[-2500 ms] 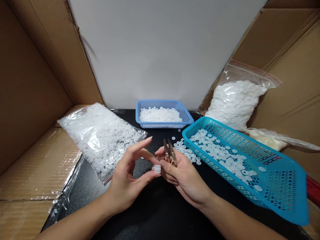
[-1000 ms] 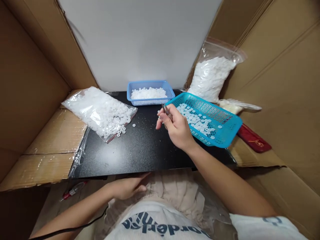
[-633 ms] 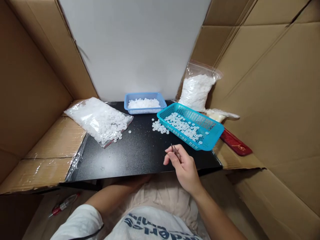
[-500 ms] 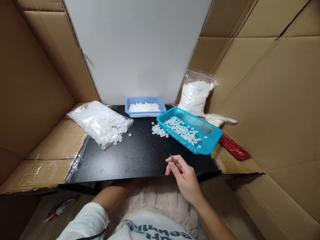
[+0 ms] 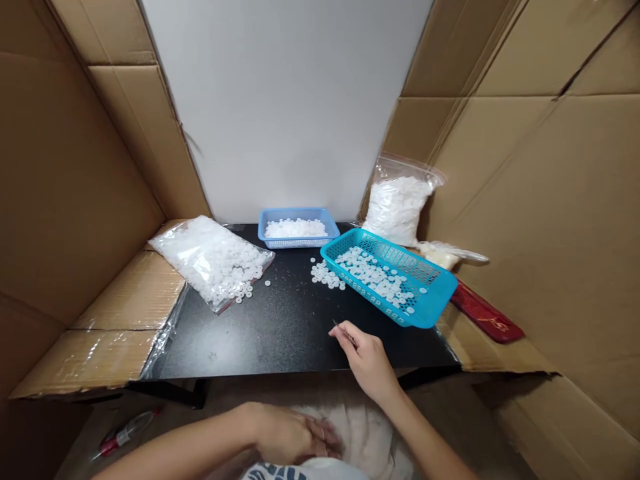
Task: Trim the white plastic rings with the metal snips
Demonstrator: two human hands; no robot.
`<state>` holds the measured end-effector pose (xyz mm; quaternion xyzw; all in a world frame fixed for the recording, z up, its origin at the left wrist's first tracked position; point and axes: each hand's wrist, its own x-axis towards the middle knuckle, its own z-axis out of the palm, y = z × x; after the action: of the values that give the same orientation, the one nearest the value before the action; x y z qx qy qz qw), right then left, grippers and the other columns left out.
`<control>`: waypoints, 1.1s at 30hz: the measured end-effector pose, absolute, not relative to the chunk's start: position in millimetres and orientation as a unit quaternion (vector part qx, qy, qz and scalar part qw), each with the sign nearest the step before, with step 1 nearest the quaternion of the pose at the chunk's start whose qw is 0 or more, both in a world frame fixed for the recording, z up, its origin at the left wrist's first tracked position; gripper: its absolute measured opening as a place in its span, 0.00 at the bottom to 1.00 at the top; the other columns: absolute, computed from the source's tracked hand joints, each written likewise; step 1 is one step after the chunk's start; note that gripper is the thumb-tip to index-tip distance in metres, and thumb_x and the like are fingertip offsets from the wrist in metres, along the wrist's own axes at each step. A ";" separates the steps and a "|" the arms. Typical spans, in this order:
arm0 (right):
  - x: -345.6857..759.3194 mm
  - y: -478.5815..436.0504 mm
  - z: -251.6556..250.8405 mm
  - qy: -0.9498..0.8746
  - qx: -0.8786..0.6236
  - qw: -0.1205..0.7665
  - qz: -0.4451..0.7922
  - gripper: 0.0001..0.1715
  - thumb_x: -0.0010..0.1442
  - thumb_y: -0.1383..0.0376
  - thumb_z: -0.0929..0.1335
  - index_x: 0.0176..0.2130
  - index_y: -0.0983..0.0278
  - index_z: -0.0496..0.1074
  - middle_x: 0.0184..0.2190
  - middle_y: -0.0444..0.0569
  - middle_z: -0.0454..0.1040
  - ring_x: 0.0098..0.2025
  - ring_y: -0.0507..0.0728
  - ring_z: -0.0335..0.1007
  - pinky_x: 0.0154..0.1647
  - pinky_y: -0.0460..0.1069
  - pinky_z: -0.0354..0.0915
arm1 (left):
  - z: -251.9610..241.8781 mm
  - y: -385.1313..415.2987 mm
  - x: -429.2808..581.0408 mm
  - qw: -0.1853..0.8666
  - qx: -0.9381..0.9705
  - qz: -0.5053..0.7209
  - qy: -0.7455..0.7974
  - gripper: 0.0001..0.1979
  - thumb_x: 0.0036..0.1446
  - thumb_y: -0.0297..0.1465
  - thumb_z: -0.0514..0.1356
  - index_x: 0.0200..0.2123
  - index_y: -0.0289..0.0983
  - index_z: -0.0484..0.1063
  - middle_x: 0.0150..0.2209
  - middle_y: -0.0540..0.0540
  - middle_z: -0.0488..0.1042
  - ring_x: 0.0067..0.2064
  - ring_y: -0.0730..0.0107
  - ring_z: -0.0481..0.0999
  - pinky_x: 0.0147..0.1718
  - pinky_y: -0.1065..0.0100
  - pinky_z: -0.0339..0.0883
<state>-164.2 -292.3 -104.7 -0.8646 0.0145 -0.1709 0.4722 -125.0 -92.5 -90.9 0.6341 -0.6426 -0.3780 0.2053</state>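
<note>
My right hand [image 5: 367, 357] is closed round a small, pointed, dark metal tool [image 5: 351, 338] above the front edge of the black table [image 5: 240, 340]. Only the tool's tip and a bit of its shaft show. Over my lap, below the table edge, is my left hand [image 5: 287, 433]; its fingers are blurred, and I see nothing in them. Ahead of my right hand a teal basket [image 5: 435, 297] holds many small white plastic rings [image 5: 373, 273]. A loose heap of the same white rings [image 5: 327, 275] lies against the basket's left side.
A blue basket [image 5: 300, 244] of white pieces stands at the back. At left lies a clear bag [image 5: 210, 260] spilling rings. Another filled bag [image 5: 400, 200] leans at back right, near a red case [image 5: 487, 313]. Cardboard walls [image 5: 540, 200] enclose both sides.
My left hand has come into view over my lap, from under the table edge. My right hand still grips the tool in nearly the same place. The camera view has tilted slightly up.
</note>
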 end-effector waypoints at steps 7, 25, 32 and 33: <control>-53.4 -269.3 -83.6 -0.065 -0.901 0.415 -0.110 0.07 0.65 0.68 0.66 0.38 0.67 0.75 0.39 0.51 0.73 0.42 0.54 0.70 0.47 0.49 0.65 | -31.9 -32.4 -35.8 0.227 0.820 -0.183 -0.492 0.10 0.63 0.23 0.55 0.40 0.36 0.77 0.39 0.42 0.78 0.41 0.62 0.78 0.43 0.64 0.70; 44.5 -209.8 -85.0 -0.174 -0.909 0.377 -0.037 0.11 0.60 0.71 0.71 0.45 0.69 0.74 0.44 0.50 0.73 0.42 0.53 0.70 0.48 0.52 0.69 | -52.2 -4.4 40.3 0.482 0.834 -0.042 -0.265 0.07 0.58 0.34 0.63 0.33 0.34 0.74 0.33 0.45 0.73 0.35 0.66 0.71 0.37 0.66 0.64; 38.5 -209.6 -94.5 -0.192 -0.869 0.453 -0.061 0.11 0.57 0.76 0.70 0.41 0.68 0.78 0.39 0.49 0.76 0.40 0.52 0.71 0.46 0.49 0.68 | -34.8 -22.6 81.6 0.727 0.680 -0.072 -0.064 0.18 0.48 0.37 0.71 0.40 0.32 0.77 0.36 0.43 0.78 0.37 0.70 0.76 0.44 0.67 0.71; 37.7 -212.9 -95.3 -0.178 -0.860 0.472 -0.075 0.10 0.58 0.74 0.71 0.41 0.68 0.79 0.38 0.50 0.76 0.39 0.52 0.72 0.44 0.48 0.68 | -33.0 -27.1 85.3 0.749 0.656 -0.076 -0.043 0.17 0.47 0.35 0.72 0.39 0.32 0.78 0.36 0.43 0.78 0.38 0.71 0.77 0.45 0.68 0.71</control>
<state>37.7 -212.9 -95.3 -0.8603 -0.1776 -0.0748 0.4720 85.3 -27.1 -33.0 0.6564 -0.0434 -0.0765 0.7493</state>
